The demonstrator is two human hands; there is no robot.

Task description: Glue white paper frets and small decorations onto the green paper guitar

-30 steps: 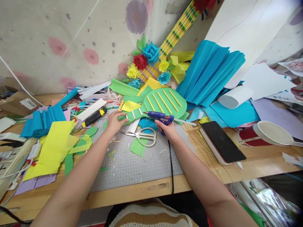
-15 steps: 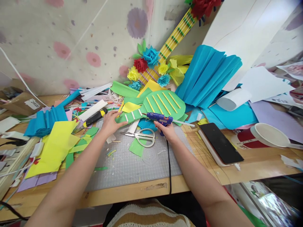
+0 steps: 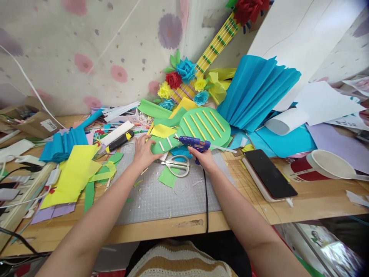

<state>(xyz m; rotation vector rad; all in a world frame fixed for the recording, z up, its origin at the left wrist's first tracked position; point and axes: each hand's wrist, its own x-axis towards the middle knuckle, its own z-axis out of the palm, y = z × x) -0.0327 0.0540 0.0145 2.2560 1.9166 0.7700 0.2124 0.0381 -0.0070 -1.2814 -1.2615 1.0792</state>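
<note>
A green paper guitar cut-out (image 3: 201,129) with yellow strips on its round body lies at the back of the grey cutting mat (image 3: 167,196). My left hand (image 3: 145,152) rests with fingers spread, pressing on the cut-out's neck where white strips cross it. My right hand (image 3: 203,158) is closed on the handle of a blue glue gun (image 3: 194,143), whose nozzle points left at the neck. A black cord runs from the gun down across the mat. White-handled scissors (image 3: 176,165) lie between my hands.
A yellow-and-black utility knife (image 3: 118,141) lies left of my left hand among yellow, green and blue paper scraps. A dark phone (image 3: 269,173) and a red-and-white cup (image 3: 319,166) lie at the right. Pleated blue paper (image 3: 256,92) and a flowered paper guitar (image 3: 198,65) stand behind.
My left hand has slid slightly right along the neck of the green cut-out. The glue gun stays over the neck in my right hand. The view has shifted a little.
</note>
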